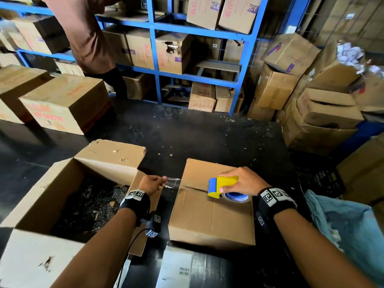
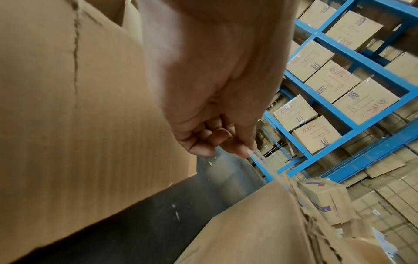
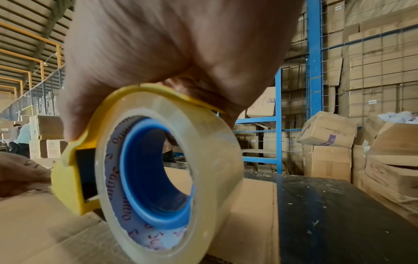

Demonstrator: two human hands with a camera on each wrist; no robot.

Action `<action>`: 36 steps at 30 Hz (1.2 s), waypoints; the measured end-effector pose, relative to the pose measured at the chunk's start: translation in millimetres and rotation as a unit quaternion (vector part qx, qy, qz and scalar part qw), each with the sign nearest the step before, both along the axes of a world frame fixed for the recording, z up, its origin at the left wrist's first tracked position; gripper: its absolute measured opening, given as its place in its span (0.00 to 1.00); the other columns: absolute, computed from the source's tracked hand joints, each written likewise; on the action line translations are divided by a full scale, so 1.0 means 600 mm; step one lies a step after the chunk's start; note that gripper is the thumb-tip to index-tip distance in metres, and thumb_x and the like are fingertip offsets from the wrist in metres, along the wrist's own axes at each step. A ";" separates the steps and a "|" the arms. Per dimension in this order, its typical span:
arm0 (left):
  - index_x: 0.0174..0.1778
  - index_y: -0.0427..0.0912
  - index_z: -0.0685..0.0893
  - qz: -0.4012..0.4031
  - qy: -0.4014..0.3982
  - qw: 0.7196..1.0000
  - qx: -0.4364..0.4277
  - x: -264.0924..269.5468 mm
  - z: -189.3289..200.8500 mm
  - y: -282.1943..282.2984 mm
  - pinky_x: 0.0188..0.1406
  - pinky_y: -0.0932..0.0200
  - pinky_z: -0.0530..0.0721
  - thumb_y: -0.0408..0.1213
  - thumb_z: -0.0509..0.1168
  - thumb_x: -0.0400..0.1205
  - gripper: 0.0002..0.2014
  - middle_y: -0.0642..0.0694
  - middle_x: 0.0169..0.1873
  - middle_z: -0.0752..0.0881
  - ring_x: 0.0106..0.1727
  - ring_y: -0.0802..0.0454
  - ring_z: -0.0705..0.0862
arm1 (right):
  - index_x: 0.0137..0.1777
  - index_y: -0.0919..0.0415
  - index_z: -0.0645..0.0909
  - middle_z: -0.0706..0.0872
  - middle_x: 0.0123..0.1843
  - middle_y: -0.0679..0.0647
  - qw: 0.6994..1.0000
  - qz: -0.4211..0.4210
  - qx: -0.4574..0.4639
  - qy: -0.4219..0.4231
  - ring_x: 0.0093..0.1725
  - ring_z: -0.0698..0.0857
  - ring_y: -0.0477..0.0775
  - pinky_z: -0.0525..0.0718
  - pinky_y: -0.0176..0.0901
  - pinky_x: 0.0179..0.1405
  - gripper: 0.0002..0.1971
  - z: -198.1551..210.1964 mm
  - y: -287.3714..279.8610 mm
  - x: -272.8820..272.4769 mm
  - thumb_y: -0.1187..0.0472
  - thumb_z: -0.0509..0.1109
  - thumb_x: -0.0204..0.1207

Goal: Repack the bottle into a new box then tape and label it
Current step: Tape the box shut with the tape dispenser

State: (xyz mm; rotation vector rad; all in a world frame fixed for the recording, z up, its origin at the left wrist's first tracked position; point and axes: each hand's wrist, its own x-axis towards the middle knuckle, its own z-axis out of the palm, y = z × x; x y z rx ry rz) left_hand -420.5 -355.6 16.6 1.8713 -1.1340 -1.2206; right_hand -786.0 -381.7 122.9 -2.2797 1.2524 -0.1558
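Observation:
A closed cardboard box [image 1: 212, 213] stands on the black table, its top flaps meeting in a seam. My right hand [image 1: 241, 181] grips a yellow and blue tape dispenser [image 1: 223, 186] with a clear tape roll [image 3: 172, 178], resting on the box top over the seam. My left hand [image 1: 152, 183] pinches the free end of the clear tape [image 1: 172, 181] just off the box's left edge, the strip stretched between hand and dispenser. In the left wrist view the fingertips [image 2: 239, 150] hold the tape strip [image 2: 267, 166]. The bottle is not visible.
A large open carton [image 1: 62, 204] with dark debris inside stands at left. A printed label sheet [image 1: 176, 267] lies near the table's front edge. A blue bag [image 1: 349, 229] is at right. Another person [image 1: 89, 38] stands at the blue shelving [image 1: 155, 69]; cartons are piled at right.

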 end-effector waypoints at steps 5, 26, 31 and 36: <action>0.36 0.37 0.90 0.024 0.041 0.998 0.042 -0.009 -0.015 -0.003 0.40 0.55 0.80 0.51 0.69 0.84 0.20 0.44 0.29 0.85 0.32 0.48 0.80 | 0.52 0.43 0.86 0.90 0.42 0.42 1.000 0.005 -0.001 0.003 0.45 0.89 0.45 0.90 0.53 0.50 0.19 0.000 0.002 0.001 0.32 0.76 0.69; 0.64 0.31 0.80 -0.183 -0.187 0.961 0.092 -0.089 -0.040 0.010 0.55 0.53 0.75 0.46 0.53 0.91 0.21 0.33 0.61 0.83 0.64 0.36 0.83 | 0.52 0.49 0.87 0.90 0.43 0.43 0.999 -0.010 -0.024 0.022 0.44 0.88 0.46 0.89 0.54 0.46 0.21 -0.001 0.014 0.007 0.34 0.74 0.67; 0.75 0.36 0.73 -0.157 -0.206 0.958 0.122 -0.072 -0.063 0.017 0.70 0.45 0.76 0.52 0.52 0.89 0.25 0.30 0.72 0.78 0.71 0.32 0.79 | 0.50 0.50 0.87 0.90 0.42 0.45 0.999 -0.015 -0.034 0.022 0.43 0.87 0.47 0.88 0.53 0.45 0.21 -0.002 0.015 0.007 0.34 0.74 0.67; 0.76 0.59 0.71 -0.133 -0.035 0.989 0.046 -0.089 -0.006 0.033 0.75 0.41 0.73 0.76 0.49 0.79 0.35 0.46 0.72 0.78 0.72 0.42 0.78 | 0.47 0.47 0.85 0.89 0.41 0.42 0.999 -0.018 -0.036 0.032 0.42 0.87 0.45 0.88 0.53 0.44 0.19 -0.011 0.013 0.008 0.34 0.74 0.67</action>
